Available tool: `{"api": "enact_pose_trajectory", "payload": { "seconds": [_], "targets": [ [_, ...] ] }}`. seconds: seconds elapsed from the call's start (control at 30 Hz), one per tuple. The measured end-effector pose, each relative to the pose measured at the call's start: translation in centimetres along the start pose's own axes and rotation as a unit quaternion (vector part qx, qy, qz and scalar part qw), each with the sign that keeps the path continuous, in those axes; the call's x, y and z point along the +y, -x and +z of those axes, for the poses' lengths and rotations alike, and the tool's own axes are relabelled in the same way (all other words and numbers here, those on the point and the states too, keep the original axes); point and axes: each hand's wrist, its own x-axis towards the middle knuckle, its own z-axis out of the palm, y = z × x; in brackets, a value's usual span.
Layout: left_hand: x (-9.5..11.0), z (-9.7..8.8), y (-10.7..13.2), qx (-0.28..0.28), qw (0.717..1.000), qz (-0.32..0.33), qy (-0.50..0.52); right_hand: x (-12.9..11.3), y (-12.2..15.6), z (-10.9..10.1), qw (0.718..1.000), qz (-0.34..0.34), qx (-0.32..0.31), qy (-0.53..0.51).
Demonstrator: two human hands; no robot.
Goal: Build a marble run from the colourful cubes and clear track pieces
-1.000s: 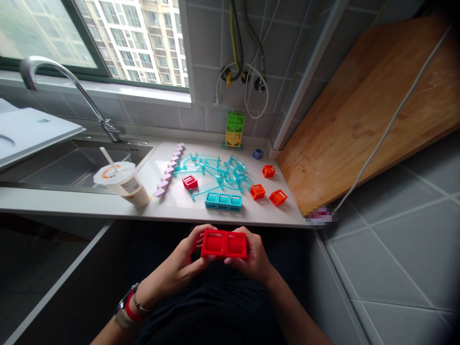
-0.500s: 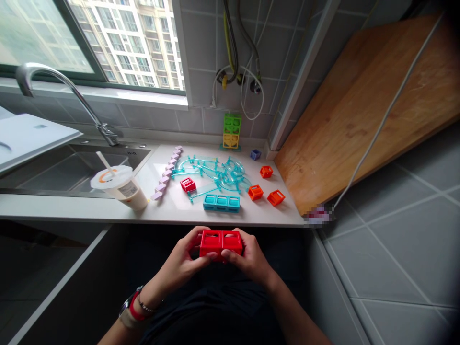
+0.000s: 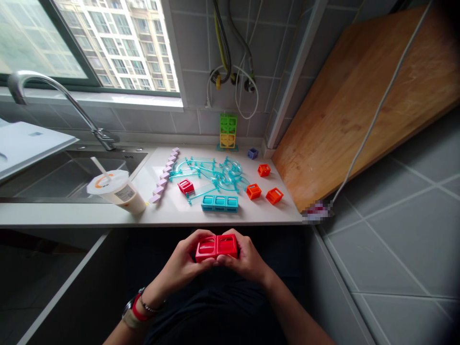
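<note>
Two red hollow blocks sit side by side between my hands, just in front of the counter's edge. My left hand (image 3: 192, 253) grips the left red block (image 3: 206, 246), thumb along its lower front. Round the right red block (image 3: 227, 244) are the fingers of my right hand (image 3: 247, 258), its thumb near the seam. The blocks touch; whether they are locked together I cannot tell. On the counter ahead lie a row of teal blocks (image 3: 220, 203), a single red block (image 3: 186, 186) and a tangle of clear teal track pieces (image 3: 226, 175).
Orange blocks (image 3: 254, 191) and a purple block (image 3: 252, 153) lie to the right. A green and yellow block tower (image 3: 228, 130) stands by the wall. Left are a lilac zigzag strip (image 3: 164, 176), a drink cup (image 3: 120, 191) and the sink (image 3: 72, 199). A wooden board (image 3: 362, 96) leans at right.
The two red blocks have tilted, so their upper faces and openings show differently, and the seam between them looks more marked. Both hands still hold them. The view has shifted slightly.
</note>
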Motion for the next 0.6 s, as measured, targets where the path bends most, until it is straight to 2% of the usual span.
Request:
{"api": "enact_pose_trajectory", "payload": {
  "seconds": [0.2, 0.3, 0.4, 0.6],
  "targets": [
    [-0.3, -0.1, -0.3, 0.011, 0.999, 0.011, -0.047, 0.1, -0.2, 0.2, 0.998, 0.046, -0.004, -0.046],
    [-0.5, -0.1, -0.2, 0.008, 0.997, 0.031, -0.066, 0.0, -0.3, 0.2, 0.999, 0.033, 0.013, -0.034],
    [-0.5, -0.1, -0.2, 0.007, 1.0, 0.016, -0.022, -0.3, -0.2, -0.1, 1.0, -0.002, 0.008, 0.022],
    [-0.2, -0.1, -0.4, 0.008, 0.999, -0.014, 0.044, -1.4, -0.3, -0.7, 0.999, -0.009, -0.017, 0.04]
  ]
}}
